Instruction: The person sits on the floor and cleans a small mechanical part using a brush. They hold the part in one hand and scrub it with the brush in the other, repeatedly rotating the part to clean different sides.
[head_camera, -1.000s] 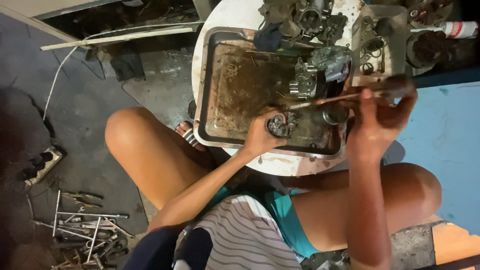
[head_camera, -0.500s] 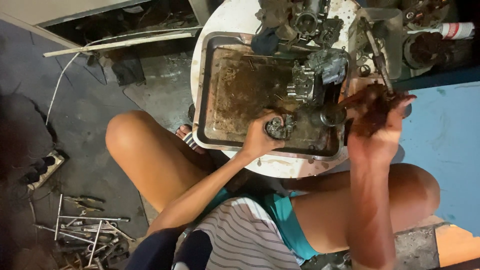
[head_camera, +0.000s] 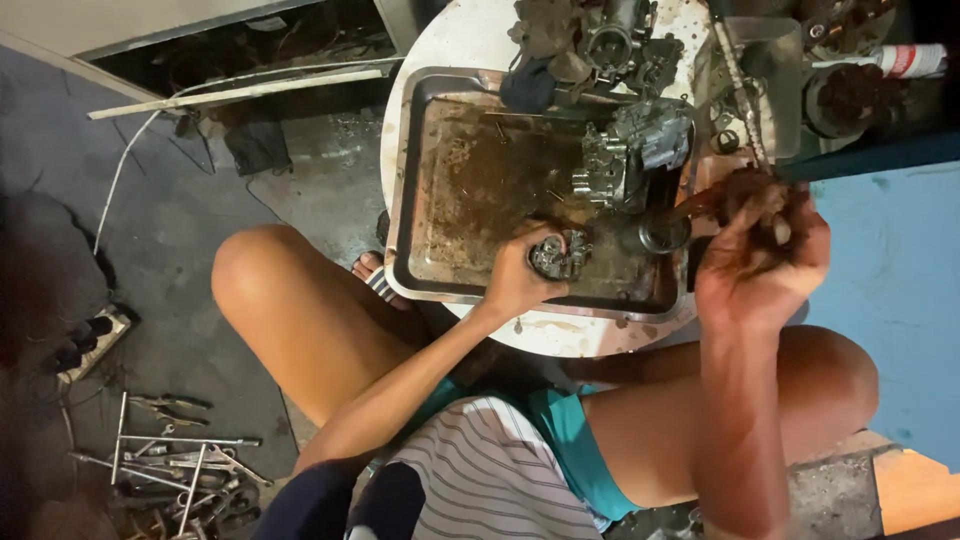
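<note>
1. Striped grey-and-white cloth of the shirt (head_camera: 500, 480) and teal shorts (head_camera: 570, 440) fill the nearest part of my view; the bare knees rise to either side.
2. On the floor at my lower left lies a heap of wrenches (head_camera: 170, 470), with a power strip (head_camera: 90, 340) just beyond it.
3. My left hand (head_camera: 520, 275) is curled around a small, dirty metal part (head_camera: 560, 255), holding it down on the near edge of the tray's floor.
4. My right hand (head_camera: 765, 260) is closed; its fingers grip the end of a thin, grimy rod-like tool (head_camera: 700, 205) which reaches toward the tray. What the tool is I cannot tell.
5. The metal tray (head_camera: 410, 210) is rectangular, coated with brown oily residue, and rests on a round white table (head_camera: 450, 40).
6. A carburettor body (head_camera: 635, 150) stands in the tray's far right corner, with a dark round cup (head_camera: 662, 235) just in front of it.
7. Farther off, more greasy engine parts (head_camera: 600, 40) crowd the table's far edge, and a spray can (head_camera: 900, 62) lies at the right.
</note>
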